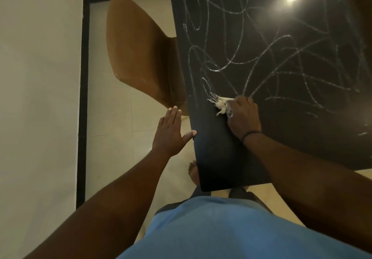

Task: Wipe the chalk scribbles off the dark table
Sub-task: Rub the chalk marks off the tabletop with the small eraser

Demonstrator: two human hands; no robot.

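Note:
The dark table [217,158] fills the upper right, and white chalk scribbles [261,63] loop over most of its top. The strip nearest me, below my right hand, shows no chalk. My right hand [244,117] grips a frayed whitish cloth [221,104] and presses it on the tabletop near the left edge. My left hand [171,131] is flat with straight fingers beside the table's left edge, its thumb touching that edge.
A brown chair [138,53] stands at the table's left side, its seat tucked under the top. Beige floor tiles [112,129] lie below, with a white wall [38,77] and black skirting at the left. My bare foot [193,172] shows under the table's near corner.

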